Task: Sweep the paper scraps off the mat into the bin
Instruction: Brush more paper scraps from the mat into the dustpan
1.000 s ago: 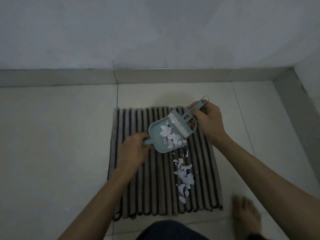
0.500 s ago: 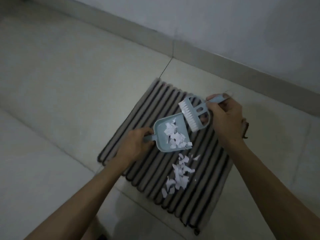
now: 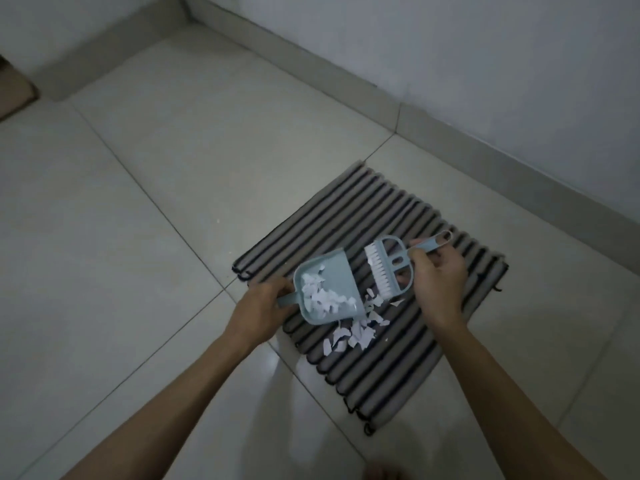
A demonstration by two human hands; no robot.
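On the striped mat, the left hand grips the dustpan handle, fingers curled round it. The right hand pinches the brush handle. Some paper scraps lie on the mat at the pan's 5 o'clock; others sit inside. Judgement: press the pan lip flat and draw short strokes into it. The pan's long axis runs 8 to 2 o'clock, mouth toward 2. No bin is visible.
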